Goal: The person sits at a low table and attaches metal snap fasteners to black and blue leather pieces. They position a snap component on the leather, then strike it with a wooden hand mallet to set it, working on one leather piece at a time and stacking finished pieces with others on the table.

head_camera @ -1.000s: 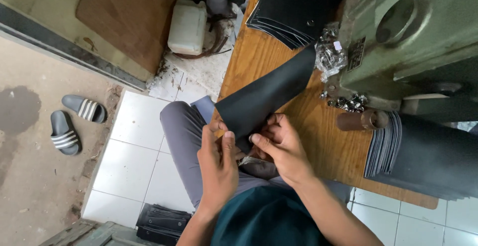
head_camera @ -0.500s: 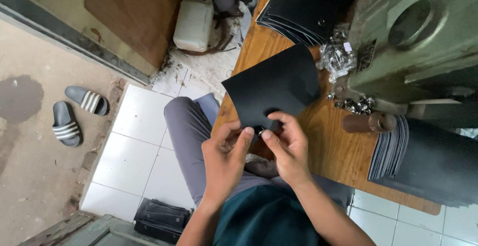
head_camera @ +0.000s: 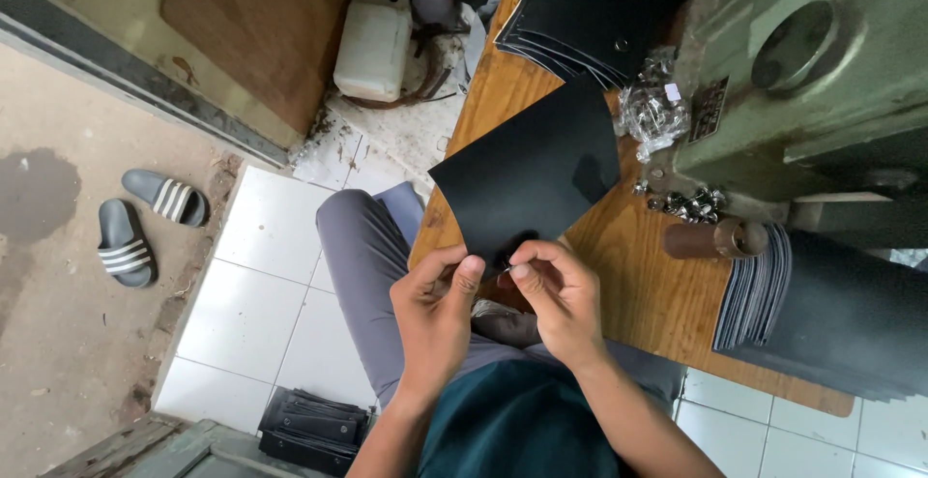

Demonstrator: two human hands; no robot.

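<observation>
My left hand and my right hand both pinch the near corner of a flat black sheet. The sheet lies spread out over the edge of the wooden table, its far corner pointing toward the green machine. Something small and thin shows between my fingertips at the sheet's corner; I cannot tell what it is. My thumbs and forefingers are closed on the sheet.
A stack of black sheets lies at the table's far end, another pile at the right. A bag of metal parts and loose rivets sit by the machine. On the floor: white canister, sandals, black bundle.
The black sheet was curled and tilted up a second ago; it now lies flatter and unfolded. My hands have shifted to grip its near corner together.
</observation>
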